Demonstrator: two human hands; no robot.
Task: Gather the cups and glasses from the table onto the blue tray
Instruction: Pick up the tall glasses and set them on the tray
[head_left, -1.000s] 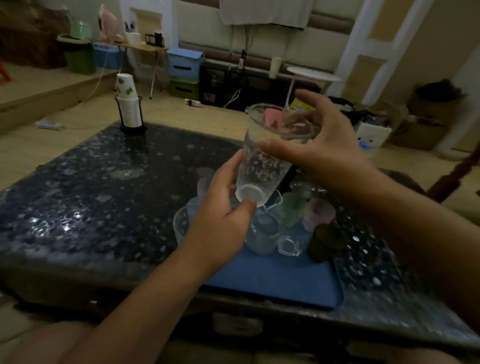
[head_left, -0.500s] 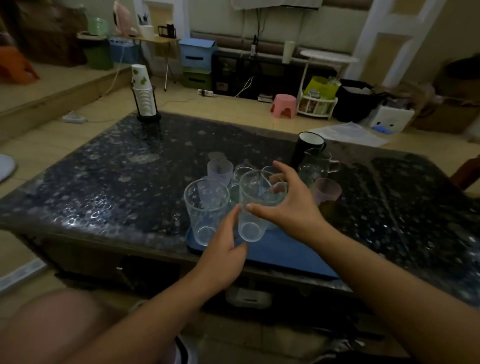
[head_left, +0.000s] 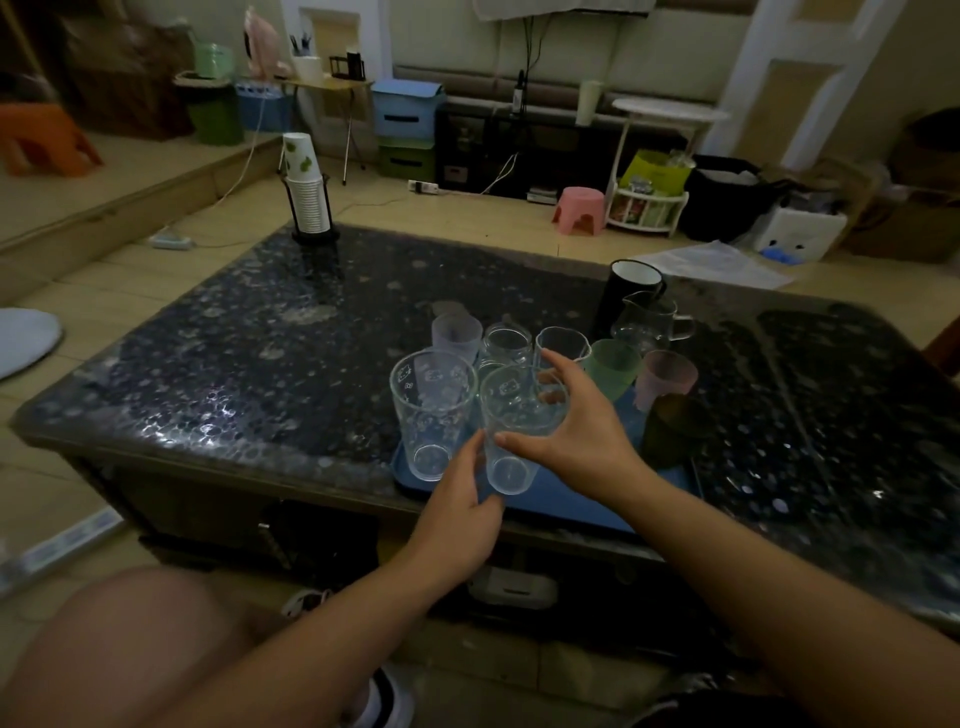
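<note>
My right hand (head_left: 576, 439) wraps the upper part of a tall clear tumbler (head_left: 511, 431), thumb across the near side and fingers curled round the far rim, while my left hand (head_left: 462, 506) steadies its base with thumb and fingertips. The tumbler sits low over the near edge of the blue tray (head_left: 582, 506), just beside a matching printed tumbler (head_left: 432, 410) standing at the tray's left corner; whether its base already touches the tray I cannot tell, since my left hand covers that spot. I judge it light, rigid, slick-walled and likely breakable, so a grip round the upper body with support under the base seems right, and it should go down gently to avoid knocking its neighbour. Behind stand frosted and clear cups, a green cup (head_left: 613, 366) and a pink cup (head_left: 665, 376). A black mug (head_left: 631, 291) and a glass pitcher (head_left: 649, 322) appear to sit off the tray on the dark table (head_left: 260, 364). A dark object right of the tray is too dim to identify.
</note>
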